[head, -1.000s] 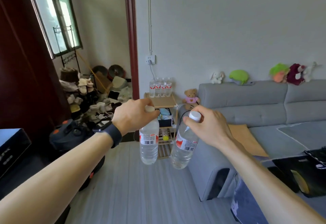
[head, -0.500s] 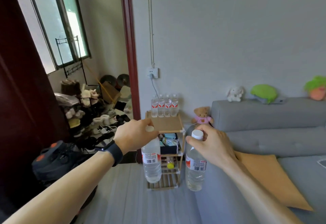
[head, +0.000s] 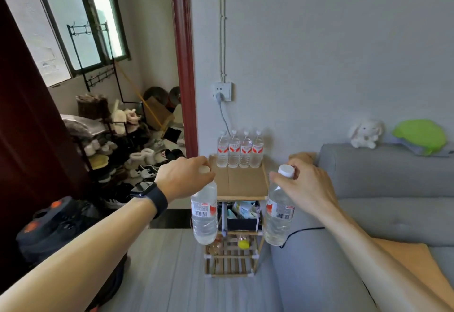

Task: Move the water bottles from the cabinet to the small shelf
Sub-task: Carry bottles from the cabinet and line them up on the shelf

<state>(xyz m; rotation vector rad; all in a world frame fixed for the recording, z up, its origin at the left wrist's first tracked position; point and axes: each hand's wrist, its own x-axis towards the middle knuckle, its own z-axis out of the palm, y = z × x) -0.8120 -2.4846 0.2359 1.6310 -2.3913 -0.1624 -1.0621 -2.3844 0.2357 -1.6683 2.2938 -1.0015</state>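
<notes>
Plainly, each hand carries one water bottle by its neck. The left grip [head: 186, 179], a bare hand with a dark smartwatch [head: 149, 195] on its wrist, has its fingers curled over the cap and neck of the left water bottle [head: 204, 216]. That bottle hangs upright in the air, in front of the left edge of the small shelf [head: 242, 181].

The right grip [head: 307, 184] has fingers and thumb closed round the neck of the right water bottle [head: 278, 213], just under its white cap. This bottle also hangs upright, in front of the shelf's right edge and beside the arm of the grey sofa [head: 393, 189].

At the back of the shelf's wooden top stand four more water bottles [head: 240, 149] in a tight row against the wall. Above them is a wall socket [head: 222, 91] with a plug and cable in it. The middle tier holds a black box [head: 242, 222] of small items, and a yellow object [head: 243, 244] lies on the slatted tier beneath.

A white plush rabbit [head: 364, 133] and a green plush toy [head: 420, 136] sit on the sofa back. Through the doorway at left stands a rack of shoes [head: 110, 154].
</notes>
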